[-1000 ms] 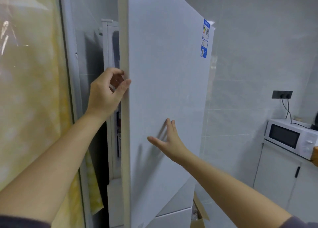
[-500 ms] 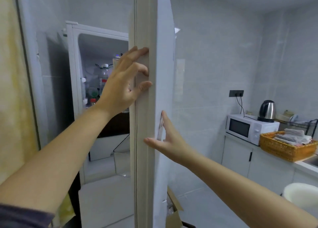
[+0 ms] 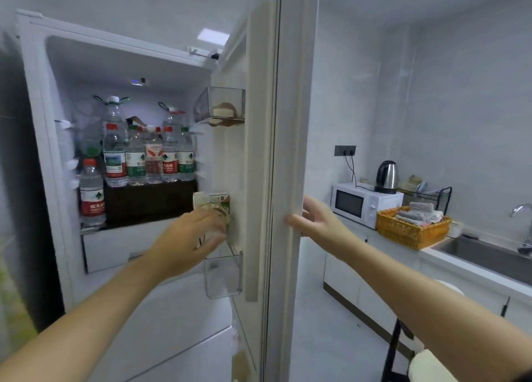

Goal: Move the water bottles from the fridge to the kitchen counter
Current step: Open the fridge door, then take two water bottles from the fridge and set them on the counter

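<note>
Standing apart from hands [image 3: 187, 243] [image 3: 312, 223]: water bottles [image 3: 135, 158]

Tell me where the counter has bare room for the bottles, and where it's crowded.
Bare: only the narrow counter strip along the front of the sink, right of the wicker basket. Crowded: the microwave, kettle and basket fill the stretch nearer the fridge door.
</note>
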`<state>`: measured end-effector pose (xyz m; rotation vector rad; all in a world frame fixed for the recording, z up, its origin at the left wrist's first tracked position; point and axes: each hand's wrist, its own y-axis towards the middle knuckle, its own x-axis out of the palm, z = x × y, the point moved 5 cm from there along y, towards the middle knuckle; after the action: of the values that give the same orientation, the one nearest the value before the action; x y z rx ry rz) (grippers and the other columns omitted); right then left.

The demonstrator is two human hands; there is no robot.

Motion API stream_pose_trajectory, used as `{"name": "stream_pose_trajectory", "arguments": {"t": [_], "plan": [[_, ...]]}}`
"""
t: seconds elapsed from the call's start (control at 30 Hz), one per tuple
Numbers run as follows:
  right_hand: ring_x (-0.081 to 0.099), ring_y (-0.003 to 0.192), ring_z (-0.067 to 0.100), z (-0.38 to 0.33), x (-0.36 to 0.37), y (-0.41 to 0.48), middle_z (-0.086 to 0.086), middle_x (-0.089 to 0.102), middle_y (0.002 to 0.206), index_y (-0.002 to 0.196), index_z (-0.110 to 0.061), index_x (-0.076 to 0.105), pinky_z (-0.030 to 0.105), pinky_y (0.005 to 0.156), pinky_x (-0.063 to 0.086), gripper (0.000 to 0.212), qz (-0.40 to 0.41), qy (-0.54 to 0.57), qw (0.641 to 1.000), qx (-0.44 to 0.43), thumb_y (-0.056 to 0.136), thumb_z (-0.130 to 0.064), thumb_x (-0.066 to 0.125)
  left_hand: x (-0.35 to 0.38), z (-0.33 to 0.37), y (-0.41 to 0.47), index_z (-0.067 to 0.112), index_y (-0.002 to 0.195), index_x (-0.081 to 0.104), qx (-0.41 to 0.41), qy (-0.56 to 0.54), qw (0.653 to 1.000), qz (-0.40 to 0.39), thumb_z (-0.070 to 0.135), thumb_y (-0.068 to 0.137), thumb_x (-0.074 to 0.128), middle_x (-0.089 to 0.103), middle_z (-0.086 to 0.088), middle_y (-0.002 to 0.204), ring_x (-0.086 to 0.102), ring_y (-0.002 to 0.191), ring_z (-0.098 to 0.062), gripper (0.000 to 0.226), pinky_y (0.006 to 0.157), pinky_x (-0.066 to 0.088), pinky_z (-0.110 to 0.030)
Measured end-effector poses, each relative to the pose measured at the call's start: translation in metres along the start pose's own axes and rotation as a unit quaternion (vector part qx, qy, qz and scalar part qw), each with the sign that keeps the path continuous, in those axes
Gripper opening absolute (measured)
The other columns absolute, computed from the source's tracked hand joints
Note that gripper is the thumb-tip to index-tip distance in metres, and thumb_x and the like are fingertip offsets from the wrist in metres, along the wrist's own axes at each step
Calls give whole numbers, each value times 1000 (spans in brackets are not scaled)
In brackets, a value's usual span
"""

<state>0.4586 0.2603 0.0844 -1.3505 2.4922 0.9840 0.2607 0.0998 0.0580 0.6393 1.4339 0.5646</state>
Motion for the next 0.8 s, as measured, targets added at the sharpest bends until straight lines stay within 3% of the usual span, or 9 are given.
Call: {"name": "stream_pose_trajectory", "arguments": {"t": [0.13, 0.27, 0.43, 0.53, 0.63, 0.67, 0.73, 0.8], "plan": [[68, 109, 21, 4, -19, -6, -3, 69, 121, 127, -25, 57, 53, 92, 54, 38, -6, 5, 1000, 22, 89, -28, 61, 44, 6, -4, 30, 98, 65, 3, 1, 996, -88, 67, 93, 26, 63, 14, 103, 55, 101, -4, 54, 90, 45, -27], [67, 110, 24, 11, -30, -8, -1, 71, 118, 124, -23, 60, 60, 94, 50, 35, 9, 9, 999, 37, 90, -28, 60, 67, 17, -2, 26, 91, 66, 30, -7, 996, -80, 55, 98, 31, 61, 13, 87, 53, 83, -3, 46, 77, 47, -27], [68, 107, 25, 18, -37, -11, 2, 72, 111, 118, -25, 62, 53, 94, 53, 22, 31, 12, 998, 44, 100, -16, 53, 74, 22, 2, 28, 87, 66, 21, -20, 999, -43, 56, 98, 28, 59, 19, 79, 51, 74, 0, 49, 75, 44, -23], [67, 106, 29, 21, -41, -15, 13, 70, 113, 118, -21, 63, 53, 95, 53, 20, 56, 16, 997, 48, 100, -20, 53, 81, 26, 5, 27, 88, 68, 14, -26, 999, -38, 59, 97, 22, 63, 17, 79, 55, 74, -2, 57, 77, 45, -23], [62, 107, 39, 29, -43, -19, 23, 64, 114, 111, -25, 64, 57, 96, 49, 16, 94, 12, 994, 54, 100, -28, 52, 88, 32, 11, 27, 92, 70, 15, -20, 999, -28, 53, 98, 31, 68, 15, 83, 59, 76, -4, 48, 79, 45, -25], [62, 106, 37, 33, -44, -20, 20, 65, 111, 109, -26, 63, 54, 94, 52, 16, 116, 2, 991, 60, 102, -26, 49, 91, 35, 13, 27, 92, 71, 17, -20, 999, -20, 49, 98, 34, 68, 15, 83, 59, 75, -4, 43, 78, 45, -26], [64, 93, 22, 41, -44, -24, 9, 68, 102, 106, -21, 64, 33, 84, 54, 20, 163, -15, 984, 74, 105, -23, 43, 97, 40, 18, 27, 91, 71, 12, -21, 1000, -6, 45, 97, 37, 68, 15, 81, 60, 74, -6, 39, 77, 46, -28], [58, 86, 26, 51, -45, -26, 24, 63, 102, 108, -2, 61, 30, 78, 46, 31, 211, -24, 973, 88, 105, -26, 42, 105, 43, 22, 28, 90, 70, -5, -25, 1000, -10, 45, 97, 35, 67, 15, 79, 59, 74, -8, 40, 78, 45, -30]]}}
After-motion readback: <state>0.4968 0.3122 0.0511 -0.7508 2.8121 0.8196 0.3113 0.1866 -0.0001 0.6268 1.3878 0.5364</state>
